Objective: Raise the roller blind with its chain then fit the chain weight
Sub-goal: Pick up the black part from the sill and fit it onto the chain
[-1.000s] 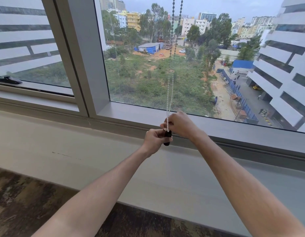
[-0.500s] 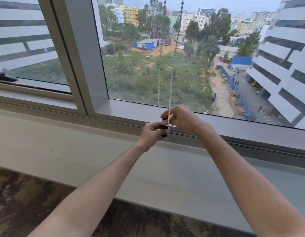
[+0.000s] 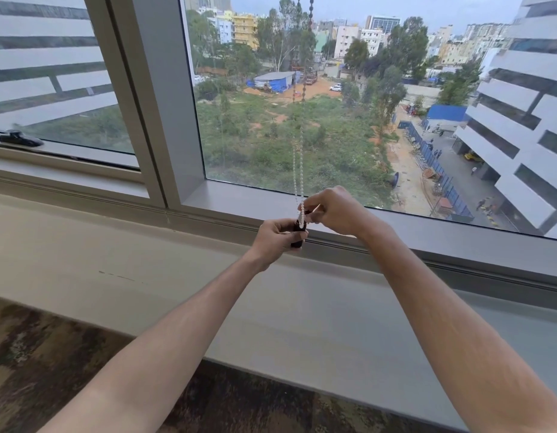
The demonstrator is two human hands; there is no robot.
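Observation:
A white beaded chain hangs in two strands in front of the window pane, from the top of the view down to my hands. My left hand is closed around a small dark chain weight, held upright just below the chain's lower end. My right hand pinches the bottom of the chain right above the weight. The chain's lowest beads meet the top of the weight. The roller blind itself is out of view above.
A wide pale window sill runs below the hands. A grey vertical window frame stands to the left, with a black window handle at the far left. Patterned carpet lies at the bottom.
The two chain strands have come closer together. Both hands stay at the weight, shifted slightly as the view moved.

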